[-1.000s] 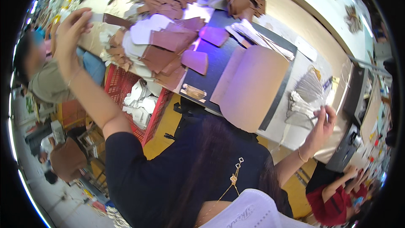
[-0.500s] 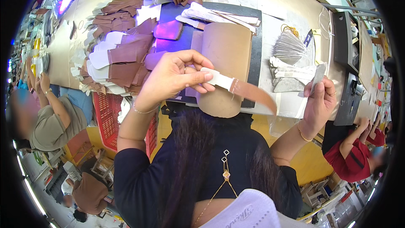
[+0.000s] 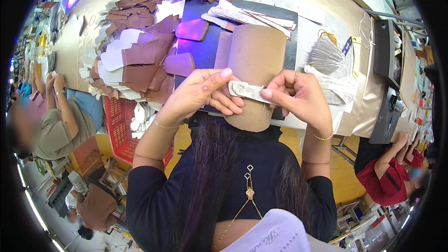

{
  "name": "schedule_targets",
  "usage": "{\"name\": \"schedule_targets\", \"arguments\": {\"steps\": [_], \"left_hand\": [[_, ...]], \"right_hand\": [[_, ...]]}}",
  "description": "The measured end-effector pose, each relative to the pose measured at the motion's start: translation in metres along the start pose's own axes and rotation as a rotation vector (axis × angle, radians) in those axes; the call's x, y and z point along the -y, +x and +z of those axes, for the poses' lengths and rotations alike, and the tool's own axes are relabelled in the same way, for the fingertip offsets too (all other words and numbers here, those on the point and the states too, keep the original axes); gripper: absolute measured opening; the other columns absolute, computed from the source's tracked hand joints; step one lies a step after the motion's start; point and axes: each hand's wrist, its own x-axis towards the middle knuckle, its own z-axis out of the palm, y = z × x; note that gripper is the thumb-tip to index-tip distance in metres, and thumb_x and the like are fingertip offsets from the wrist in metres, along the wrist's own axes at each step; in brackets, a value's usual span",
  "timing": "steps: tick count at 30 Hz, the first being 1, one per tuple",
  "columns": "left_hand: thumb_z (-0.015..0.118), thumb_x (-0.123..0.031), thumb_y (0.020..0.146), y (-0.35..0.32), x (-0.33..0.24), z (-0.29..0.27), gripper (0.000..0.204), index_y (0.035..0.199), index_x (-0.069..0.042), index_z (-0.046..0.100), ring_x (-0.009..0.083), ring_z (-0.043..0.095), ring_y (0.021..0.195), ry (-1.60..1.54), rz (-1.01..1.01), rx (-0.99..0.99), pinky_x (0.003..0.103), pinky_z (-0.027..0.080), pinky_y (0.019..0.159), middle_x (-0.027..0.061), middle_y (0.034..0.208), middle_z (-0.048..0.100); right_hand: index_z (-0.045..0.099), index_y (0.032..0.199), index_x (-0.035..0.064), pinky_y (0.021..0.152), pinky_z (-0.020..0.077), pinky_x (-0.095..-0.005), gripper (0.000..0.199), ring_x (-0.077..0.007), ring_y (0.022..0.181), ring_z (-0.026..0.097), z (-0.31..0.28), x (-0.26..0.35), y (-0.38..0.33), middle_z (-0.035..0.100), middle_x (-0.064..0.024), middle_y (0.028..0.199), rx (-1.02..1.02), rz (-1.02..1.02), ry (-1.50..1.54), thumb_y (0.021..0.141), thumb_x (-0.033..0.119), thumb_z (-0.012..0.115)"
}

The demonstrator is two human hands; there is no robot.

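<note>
Pinching a narrow whitish leather strip between left hand and right hand fingertips, brown cut pieces waiting stacked.

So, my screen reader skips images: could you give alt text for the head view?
Both hands hold a pale strip between them, left hand and right hand pinching its ends, above a tan curved form on a dark mat. Brown and white cut pieces are piled to the left.

Leather-goods workshop w/ long shared bench, brown cut leather pcs stacked in piles, red crate, co-workers seated alongside.
</note>
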Motion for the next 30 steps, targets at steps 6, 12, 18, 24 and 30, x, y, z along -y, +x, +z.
{"name": "schedule_targets", "arguments": {"steps": [6, 12, 18, 24, 30], "left_hand": [[0.038, -0.036, 0.099, -0.001, 0.000, -0.001, 0.053, 0.106, 0.014, 0.052, 0.0303, 0.069, 0.072, -0.010, -0.009, -0.022, 0.031, 0.059, 0.060, 0.0279, 0.085, 0.064], [0.048, -0.022, 0.095, -0.002, -0.002, 0.002, 0.035, 0.101, 0.012, 0.057, 0.0265, 0.069, 0.071, 0.043, -0.018, -0.024, 0.029, 0.059, 0.061, 0.0234, 0.083, 0.066], [0.058, -0.010, 0.089, 0.000, -0.002, 0.004, 0.021, 0.096, 0.010, 0.058, 0.0231, 0.069, 0.068, 0.039, -0.007, -0.030, 0.028, 0.058, 0.060, 0.0199, 0.080, 0.067], [0.057, -0.012, 0.090, 0.000, 0.000, -0.002, 0.022, 0.096, 0.009, 0.059, 0.0219, 0.069, 0.069, 0.057, -0.021, -0.047, 0.026, 0.056, 0.060, 0.0190, 0.081, 0.067], [0.057, -0.013, 0.090, 0.001, 0.003, -0.005, 0.022, 0.092, 0.009, 0.060, 0.0225, 0.068, 0.066, 0.062, -0.014, -0.054, 0.027, 0.057, 0.057, 0.0197, 0.077, 0.067]], "right_hand": [[0.062, 0.077, -0.0012, 0.040, 0.0378, -0.0152, 0.020, -0.0014, 0.048, 0.050, 0.003, -0.001, 0.007, 0.060, -0.0017, 0.060, -0.003, 0.021, -0.051, 0.081, 0.016, 0.071], [0.063, 0.076, -0.0005, 0.040, 0.0375, -0.0154, 0.020, -0.0014, 0.047, 0.050, 0.006, 0.000, 0.007, 0.060, -0.0014, 0.059, -0.032, 0.015, -0.102, 0.081, 0.016, 0.072], [0.062, 0.076, -0.0006, 0.042, 0.0386, -0.0159, 0.019, -0.0020, 0.048, 0.051, 0.005, -0.002, 0.007, 0.060, -0.0014, 0.059, -0.032, -0.004, -0.107, 0.081, 0.015, 0.072], [0.061, 0.080, -0.0004, 0.052, 0.0419, -0.0159, 0.013, -0.0036, 0.059, 0.056, -0.001, -0.011, 0.003, 0.062, -0.0013, 0.068, -0.009, -0.096, 0.033, 0.080, 0.008, 0.071], [0.060, 0.081, -0.0001, 0.053, 0.0408, -0.0158, 0.013, -0.0031, 0.061, 0.055, -0.003, -0.015, 0.001, 0.060, -0.0002, 0.068, -0.025, -0.010, 0.063, 0.080, 0.007, 0.071]]}}
